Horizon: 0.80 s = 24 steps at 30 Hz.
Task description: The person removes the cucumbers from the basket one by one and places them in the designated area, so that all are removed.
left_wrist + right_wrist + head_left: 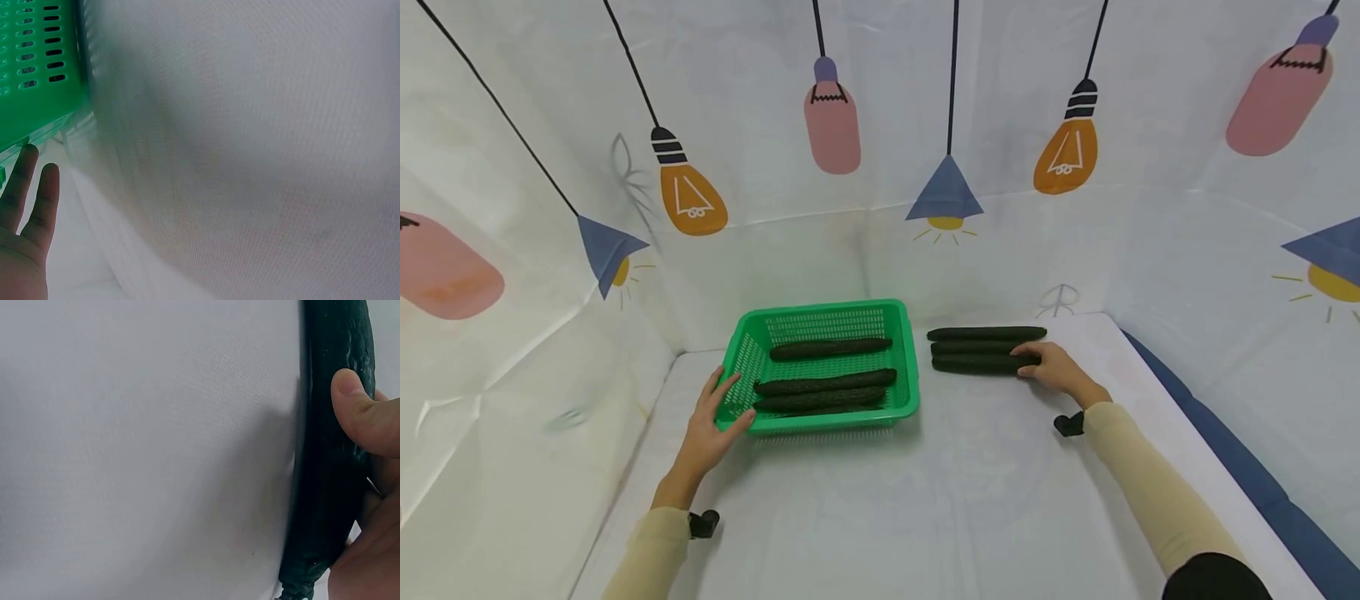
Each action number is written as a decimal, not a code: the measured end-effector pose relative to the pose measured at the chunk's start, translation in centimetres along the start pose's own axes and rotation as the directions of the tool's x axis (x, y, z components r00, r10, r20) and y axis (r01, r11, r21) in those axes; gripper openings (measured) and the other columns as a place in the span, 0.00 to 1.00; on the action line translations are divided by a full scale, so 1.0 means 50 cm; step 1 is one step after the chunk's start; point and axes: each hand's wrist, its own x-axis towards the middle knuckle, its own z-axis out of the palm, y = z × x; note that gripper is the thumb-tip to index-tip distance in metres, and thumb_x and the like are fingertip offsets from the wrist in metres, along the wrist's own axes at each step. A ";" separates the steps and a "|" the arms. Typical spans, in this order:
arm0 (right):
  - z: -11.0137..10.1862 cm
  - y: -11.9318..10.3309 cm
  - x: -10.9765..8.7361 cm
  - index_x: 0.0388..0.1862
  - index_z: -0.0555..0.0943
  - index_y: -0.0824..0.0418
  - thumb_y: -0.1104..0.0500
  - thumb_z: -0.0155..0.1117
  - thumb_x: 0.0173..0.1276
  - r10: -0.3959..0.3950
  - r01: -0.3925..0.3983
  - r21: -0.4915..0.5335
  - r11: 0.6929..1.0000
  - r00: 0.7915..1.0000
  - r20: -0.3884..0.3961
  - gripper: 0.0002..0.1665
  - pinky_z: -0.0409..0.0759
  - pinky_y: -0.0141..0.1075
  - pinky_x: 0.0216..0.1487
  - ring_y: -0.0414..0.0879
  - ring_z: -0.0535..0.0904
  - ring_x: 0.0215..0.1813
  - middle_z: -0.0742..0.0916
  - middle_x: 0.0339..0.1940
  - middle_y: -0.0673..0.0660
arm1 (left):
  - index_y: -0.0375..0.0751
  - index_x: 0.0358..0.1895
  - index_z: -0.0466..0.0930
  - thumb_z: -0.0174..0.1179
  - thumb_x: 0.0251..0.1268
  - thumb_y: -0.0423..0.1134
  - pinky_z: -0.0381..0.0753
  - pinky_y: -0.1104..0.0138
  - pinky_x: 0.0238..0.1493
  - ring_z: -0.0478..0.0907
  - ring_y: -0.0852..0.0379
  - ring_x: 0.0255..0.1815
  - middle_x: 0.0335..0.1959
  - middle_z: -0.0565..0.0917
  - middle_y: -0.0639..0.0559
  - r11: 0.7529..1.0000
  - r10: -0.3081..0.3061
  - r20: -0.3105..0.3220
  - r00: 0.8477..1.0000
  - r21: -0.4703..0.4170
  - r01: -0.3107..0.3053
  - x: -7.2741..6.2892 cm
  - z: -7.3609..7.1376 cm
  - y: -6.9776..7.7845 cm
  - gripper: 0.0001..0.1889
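A green plastic basket [912, 367] stands on the table with dark green cucumbers [831, 348] lying lengthwise inside. My left hand [711, 425] is at its near left corner, fingers spread and fairly straight, thumb by the front rim. In the left wrist view, two fingertips [50, 178] reach up close to the basket's edge. Right of the basket, three more cucumbers [987, 333] lie side by side. My right hand [1056, 369] grips the right end of the nearest cucumber [328, 462]. Its thumb lies along the near side, and the other fingers are mostly hidden behind.
White cloth covers the table [925, 500]. Behind it and at both sides hang pale sheets [872, 258] printed with lamps and bulbs. A blue strip [1225, 450] runs along the table's right edge. Each wrist wears a small black device [703, 524].
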 end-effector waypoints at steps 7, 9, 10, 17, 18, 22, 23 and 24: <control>0.003 0.001 -0.008 0.62 0.82 0.65 0.60 0.70 0.70 0.036 -0.036 -0.008 0.999 0.999 -0.036 0.22 0.66 0.67 0.71 0.74 0.69 0.71 0.80 0.66 0.73 | 0.47 0.79 0.65 0.68 0.66 0.44 0.55 0.23 0.67 0.47 0.30 0.83 0.85 0.49 0.41 1.000 0.003 0.005 1.000 -0.011 -0.003 0.001 0.001 -0.004 0.38; 0.005 0.005 -0.009 0.62 0.82 0.64 0.59 0.70 0.70 0.042 -0.043 -0.010 0.999 0.998 -0.048 0.23 0.66 0.67 0.71 0.74 0.69 0.71 0.79 0.67 0.74 | 0.47 0.79 0.65 0.68 0.66 0.44 0.56 0.23 0.67 0.48 0.30 0.83 0.85 0.49 0.42 1.000 0.004 0.003 1.000 -0.012 -0.004 0.001 0.002 -0.004 0.38; 0.006 0.007 -0.009 0.62 0.82 0.64 0.59 0.70 0.70 0.048 -0.048 -0.009 0.999 0.998 -0.051 0.23 0.66 0.67 0.71 0.74 0.69 0.71 0.79 0.67 0.74 | 0.47 0.79 0.65 0.69 0.66 0.44 0.56 0.23 0.67 0.48 0.30 0.83 0.85 0.49 0.42 1.000 0.005 0.002 1.000 -0.011 -0.005 0.001 0.003 -0.004 0.38; 0.007 0.003 -0.007 0.61 0.82 0.66 0.59 0.71 0.69 0.045 -0.046 -0.016 0.999 0.996 -0.076 0.23 0.66 0.67 0.71 0.74 0.69 0.71 0.80 0.66 0.74 | 0.47 0.79 0.65 0.69 0.66 0.45 0.55 0.23 0.67 0.47 0.30 0.83 0.85 0.49 0.41 1.000 0.002 -0.001 1.000 -0.011 -0.002 -0.001 0.006 -0.006 0.39; 0.007 0.002 -0.006 0.61 0.82 0.66 0.60 0.71 0.69 0.045 -0.046 -0.012 0.999 0.996 -0.078 0.23 0.66 0.67 0.71 0.75 0.69 0.71 0.80 0.66 0.75 | 0.47 0.79 0.65 0.69 0.66 0.45 0.55 0.23 0.67 0.47 0.30 0.83 0.85 0.49 0.40 1.000 0.001 -0.002 1.000 -0.012 -0.001 -0.001 0.006 -0.006 0.39; 0.011 -0.002 -0.007 0.61 0.82 0.66 0.60 0.71 0.69 0.058 -0.060 -0.013 0.998 0.995 -0.075 0.23 0.65 0.67 0.72 0.74 0.70 0.71 0.80 0.66 0.74 | 0.46 0.79 0.65 0.68 0.66 0.44 0.55 0.23 0.67 0.47 0.30 0.83 0.85 0.49 0.40 1.000 0.005 -0.005 1.000 -0.020 -0.005 0.001 0.004 -0.009 0.38; 0.012 -0.002 -0.007 0.61 0.83 0.65 0.60 0.71 0.69 0.061 -0.063 -0.021 0.998 0.995 -0.080 0.23 0.66 0.66 0.72 0.73 0.70 0.71 0.80 0.65 0.74 | 0.46 0.79 0.65 0.68 0.66 0.44 0.55 0.23 0.67 0.47 0.30 0.83 0.85 0.49 0.41 1.000 0.009 -0.005 1.000 -0.018 -0.009 0.002 0.004 -0.010 0.38; 0.012 -0.003 -0.008 0.60 0.83 0.65 0.61 0.72 0.69 0.061 -0.064 -0.030 0.998 0.994 -0.089 0.22 0.66 0.66 0.71 0.73 0.71 0.70 0.81 0.65 0.74 | 0.47 0.79 0.65 0.68 0.67 0.44 0.56 0.23 0.67 0.47 0.30 0.83 0.85 0.49 0.41 1.000 0.012 -0.004 1.000 -0.018 -0.012 0.004 0.005 -0.011 0.38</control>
